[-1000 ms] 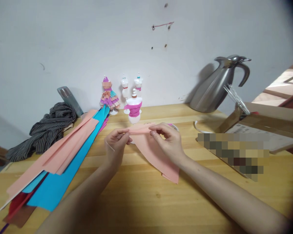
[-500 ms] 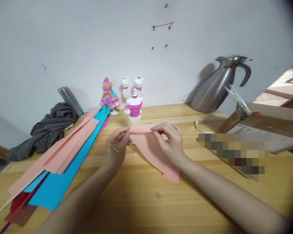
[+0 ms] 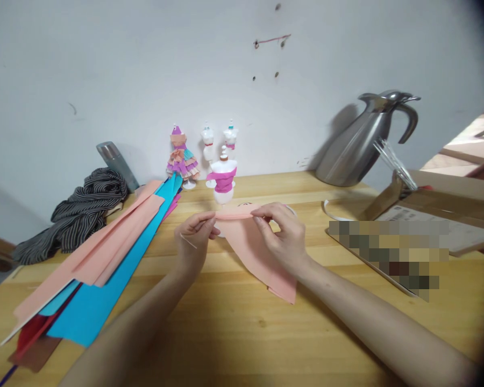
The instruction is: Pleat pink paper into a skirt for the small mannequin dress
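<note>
Peach sheet [image 3: 256, 252] is pinched in both hands [image 3: 193, 236] [image 3: 285, 232], a pale bundle [image 3: 395, 165] poking from the cardboard box [image 3: 452, 188].

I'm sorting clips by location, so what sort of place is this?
Likely a craft table by a wall, though home or workshop I can't tell: miniature dress forms stand on it, a pile of colored sheets lies to the left, and the left hand and right hand hold a peach sheet.

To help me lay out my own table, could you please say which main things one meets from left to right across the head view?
Striped cloth, left hand, held edge of the peach sheet, right hand, steel jug.
</note>
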`<state>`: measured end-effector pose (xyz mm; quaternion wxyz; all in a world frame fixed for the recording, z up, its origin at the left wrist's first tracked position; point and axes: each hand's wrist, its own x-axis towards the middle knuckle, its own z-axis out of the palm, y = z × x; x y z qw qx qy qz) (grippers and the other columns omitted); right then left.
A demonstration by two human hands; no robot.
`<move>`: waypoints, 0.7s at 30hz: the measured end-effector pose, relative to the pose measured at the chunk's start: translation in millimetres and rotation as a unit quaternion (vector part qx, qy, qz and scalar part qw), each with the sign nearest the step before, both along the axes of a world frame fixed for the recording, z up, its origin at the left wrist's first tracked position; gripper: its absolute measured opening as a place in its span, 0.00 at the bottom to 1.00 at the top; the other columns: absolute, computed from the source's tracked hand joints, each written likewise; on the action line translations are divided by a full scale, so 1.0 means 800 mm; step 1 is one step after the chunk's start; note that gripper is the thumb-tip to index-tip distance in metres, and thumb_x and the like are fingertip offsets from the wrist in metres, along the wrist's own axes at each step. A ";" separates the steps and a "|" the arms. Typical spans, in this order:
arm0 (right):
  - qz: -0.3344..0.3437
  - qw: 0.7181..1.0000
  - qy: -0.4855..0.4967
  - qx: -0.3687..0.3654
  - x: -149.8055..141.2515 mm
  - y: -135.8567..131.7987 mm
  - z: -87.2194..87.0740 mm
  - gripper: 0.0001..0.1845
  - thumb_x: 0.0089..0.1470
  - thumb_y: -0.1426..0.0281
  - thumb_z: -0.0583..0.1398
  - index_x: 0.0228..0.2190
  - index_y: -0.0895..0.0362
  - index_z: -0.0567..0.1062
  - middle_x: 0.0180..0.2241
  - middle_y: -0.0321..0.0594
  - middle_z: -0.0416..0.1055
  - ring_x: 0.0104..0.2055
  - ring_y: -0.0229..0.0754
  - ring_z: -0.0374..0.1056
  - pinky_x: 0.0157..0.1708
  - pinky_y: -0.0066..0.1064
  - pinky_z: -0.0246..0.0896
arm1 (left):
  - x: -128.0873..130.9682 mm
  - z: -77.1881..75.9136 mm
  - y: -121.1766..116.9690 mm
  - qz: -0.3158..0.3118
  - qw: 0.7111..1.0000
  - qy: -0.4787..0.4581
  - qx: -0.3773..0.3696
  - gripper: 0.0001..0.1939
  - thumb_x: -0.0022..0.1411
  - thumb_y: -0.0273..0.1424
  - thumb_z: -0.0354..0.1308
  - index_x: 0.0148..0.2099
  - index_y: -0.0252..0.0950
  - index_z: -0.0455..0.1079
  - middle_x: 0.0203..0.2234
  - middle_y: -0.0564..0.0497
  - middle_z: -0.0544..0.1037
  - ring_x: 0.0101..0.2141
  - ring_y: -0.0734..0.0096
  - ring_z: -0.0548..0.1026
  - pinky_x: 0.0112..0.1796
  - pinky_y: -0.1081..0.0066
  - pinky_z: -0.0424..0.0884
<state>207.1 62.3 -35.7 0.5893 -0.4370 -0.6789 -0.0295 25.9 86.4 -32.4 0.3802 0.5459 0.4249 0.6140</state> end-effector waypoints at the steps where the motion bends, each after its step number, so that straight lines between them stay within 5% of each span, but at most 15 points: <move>1: 0.000 1.000 0.008 -0.008 0.000 0.000 -0.001 0.07 0.54 0.77 0.57 0.29 0.53 0.72 0.26 0.37 0.71 0.28 0.41 0.66 0.31 0.36 0.61 | 0.000 -0.001 0.000 0.002 1.000 0.001 -0.001 0.06 0.51 0.29 0.62 0.33 0.34 0.77 0.16 0.55 0.76 0.18 0.74 0.74 0.22 0.75 0.70; 12: 0.080 0.963 0.215 -0.142 -0.002 0.012 -0.011 0.03 0.47 0.73 0.63 0.24 0.56 0.74 0.25 0.36 0.73 0.28 0.39 0.68 0.30 0.32 0.62 | 0.001 -0.001 -0.002 -0.025 0.997 -0.055 -0.057 0.06 0.48 0.29 0.64 0.31 0.32 0.76 0.16 0.52 0.77 0.18 0.74 0.73 0.23 0.74 0.70; 21: 0.099 0.938 0.265 -0.198 -0.010 0.011 -0.012 0.04 0.44 0.72 0.63 0.22 0.57 0.73 0.21 0.34 0.70 0.23 0.36 0.64 0.25 0.30 0.58 | -0.002 0.003 0.000 -0.037 0.990 -0.082 -0.110 0.07 0.46 0.29 0.65 0.30 0.32 0.75 0.15 0.53 0.75 0.18 0.76 0.72 0.23 0.75 0.68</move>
